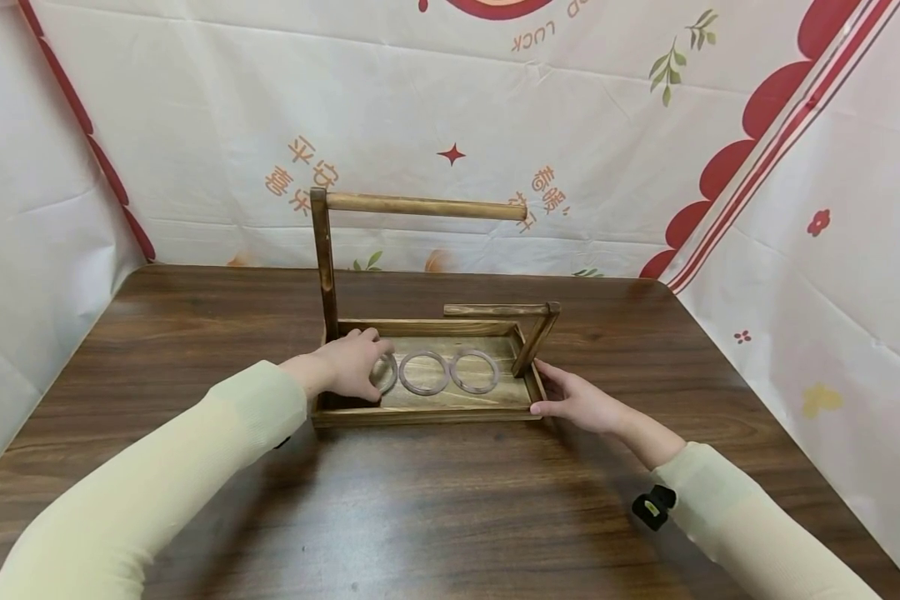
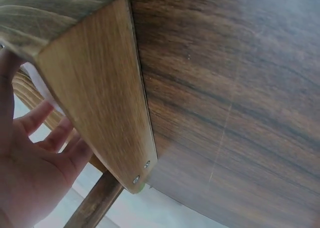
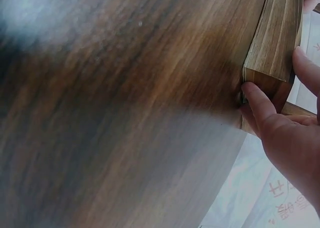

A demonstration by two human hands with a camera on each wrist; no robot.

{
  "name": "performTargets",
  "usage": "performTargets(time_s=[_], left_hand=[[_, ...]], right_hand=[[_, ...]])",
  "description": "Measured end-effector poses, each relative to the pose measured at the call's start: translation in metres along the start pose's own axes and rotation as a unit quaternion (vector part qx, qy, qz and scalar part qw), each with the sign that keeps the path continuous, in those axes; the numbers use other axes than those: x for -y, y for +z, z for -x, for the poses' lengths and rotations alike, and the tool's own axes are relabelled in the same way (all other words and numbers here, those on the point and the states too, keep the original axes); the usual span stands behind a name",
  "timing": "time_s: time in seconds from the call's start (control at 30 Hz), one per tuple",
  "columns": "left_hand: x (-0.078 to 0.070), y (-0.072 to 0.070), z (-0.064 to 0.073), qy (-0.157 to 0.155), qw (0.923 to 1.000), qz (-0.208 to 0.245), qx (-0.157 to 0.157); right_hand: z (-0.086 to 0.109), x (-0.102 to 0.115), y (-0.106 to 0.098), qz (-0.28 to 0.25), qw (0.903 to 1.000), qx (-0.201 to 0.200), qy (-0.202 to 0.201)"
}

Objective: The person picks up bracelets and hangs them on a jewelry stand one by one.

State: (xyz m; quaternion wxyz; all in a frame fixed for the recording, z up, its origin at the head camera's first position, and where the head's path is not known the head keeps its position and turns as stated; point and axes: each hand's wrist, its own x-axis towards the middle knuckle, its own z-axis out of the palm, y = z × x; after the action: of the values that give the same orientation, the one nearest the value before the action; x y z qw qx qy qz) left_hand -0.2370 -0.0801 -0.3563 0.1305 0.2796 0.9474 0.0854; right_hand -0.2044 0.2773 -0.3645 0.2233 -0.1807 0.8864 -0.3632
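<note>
A wooden tray [image 1: 427,414] with low walls lies on the table. Inside it are a pale translucent bangle [image 1: 474,372] on the right, a similar middle bangle [image 1: 423,372], and a left bangle [image 1: 392,377] partly hidden under my left hand [image 1: 348,365]. My left thumb and fingers span that left bangle, gripping it; in the left wrist view the fingers [image 2: 42,115] reach over the tray wall [image 2: 100,88] to its pale edge [image 2: 42,88]. At the tray's right front corner, my right hand [image 1: 581,402] holds the end, thumb at the front, fingers [image 3: 257,100] along the end wall.
At the tray's left end rises a tall wooden post [image 1: 324,267] with a long bar [image 1: 427,205]. A shorter post [image 1: 536,340] at the right carries a short bar [image 1: 495,310]. Brown wood-grain table [image 1: 420,508] lies beneath; printed white cloth [image 1: 390,100] hangs behind and at both sides.
</note>
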Motion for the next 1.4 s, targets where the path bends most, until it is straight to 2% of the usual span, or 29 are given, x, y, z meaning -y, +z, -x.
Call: performTargets(time_s=[0.37, 0.6, 0.9, 1.1, 1.4], left_hand=[[0.004, -0.002, 0.002, -0.007, 0.9986, 0.035, -0.040], [0.005, -0.003, 0.002, 0.004, 0.9972, 0.036, -0.066], [0.004, -0.009, 0.001, 0.011, 0.9948, 0.054, -0.085], [0.002, -0.011, 0.001, 0.022, 0.9914, 0.064, -0.112], [-0.001, -0.016, 0.002, 0.018, 0.9856, 0.103, -0.133]], right_hand=[[-0.001, -0.002, -0.001, 0.004, 1.0000, -0.006, 0.005], [-0.003, -0.003, -0.002, 0.011, 0.9999, -0.011, 0.000], [-0.002, -0.002, -0.002, 0.014, 0.9998, -0.011, 0.001], [-0.002, -0.002, -0.002, 0.048, 0.9987, -0.018, -0.004], [-0.001, -0.003, -0.001, 0.045, 0.9988, -0.017, 0.000]])
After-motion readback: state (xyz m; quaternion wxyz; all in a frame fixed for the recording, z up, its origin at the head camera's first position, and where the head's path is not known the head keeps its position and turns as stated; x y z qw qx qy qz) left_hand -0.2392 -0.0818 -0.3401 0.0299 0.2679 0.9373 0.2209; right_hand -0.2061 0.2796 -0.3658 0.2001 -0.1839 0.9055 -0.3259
